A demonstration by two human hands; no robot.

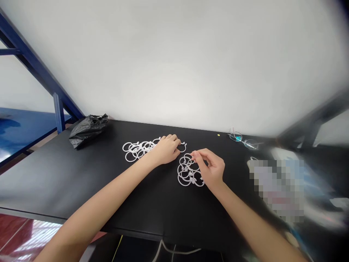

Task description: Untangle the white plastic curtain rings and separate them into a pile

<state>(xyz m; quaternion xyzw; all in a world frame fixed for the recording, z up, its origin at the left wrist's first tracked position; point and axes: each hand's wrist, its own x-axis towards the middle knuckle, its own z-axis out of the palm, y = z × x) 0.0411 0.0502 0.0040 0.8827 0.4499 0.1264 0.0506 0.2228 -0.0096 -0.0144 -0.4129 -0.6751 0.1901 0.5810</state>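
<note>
My left hand (167, 150) reaches across the black table, fingers curled and thumb close to them. At its fingertips is a single white ring (184, 147), partly hidden by the hand. Left of that hand lies a loose heap of thin white rings (136, 150) with small knobbed ends. My right hand (210, 165) is closed in a pinch, thumb against index finger, at the upper edge of a second pile of white rings (185, 174). One ring of this pile seems to be between those fingertips.
A crumpled black plastic bag (89, 128) lies at the back left. Eyeglasses (249, 144) rest near the wall, with a small yellow bit (218, 135) beside them. At right is a blurred, pixelated package (275, 189). A blue metal frame (40, 69) stands left. Cables (180, 251) show below the table edge.
</note>
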